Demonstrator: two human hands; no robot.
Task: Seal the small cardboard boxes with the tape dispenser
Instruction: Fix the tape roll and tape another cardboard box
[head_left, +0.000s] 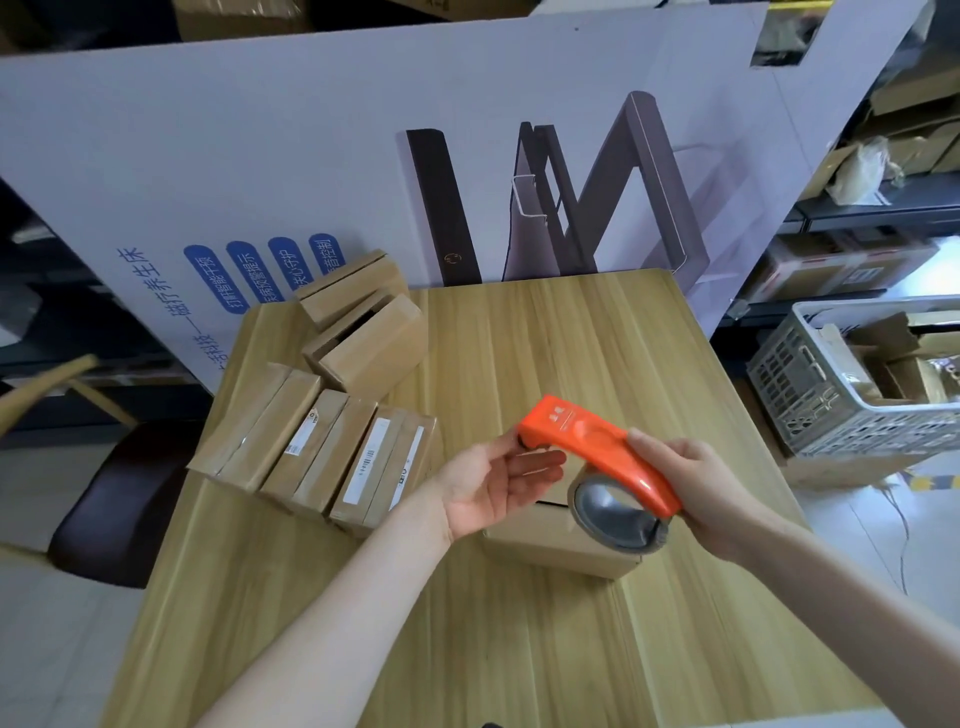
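Observation:
My right hand (696, 483) grips the handle end of an orange tape dispenser (597, 452), held in the air above the table. A roll of clear tape (618, 512) hangs under it. My left hand (493, 486) is palm up at the dispenser's front end, with thumb and fingers pinching at the tape end there. Under both hands a small cardboard box (556, 545) lies on the wooden table (519, 649), partly hidden. Several small boxes (322, 452) lie in a row at the table's left. Two more boxes (363, 322) stand behind them with open flaps.
A large printed white board (363, 156) leans behind the table. A grey plastic crate (857, 395) of cardboard scraps stands on the floor to the right. A dark chair (114, 499) is at the left. Shelves with boxes line the right wall.

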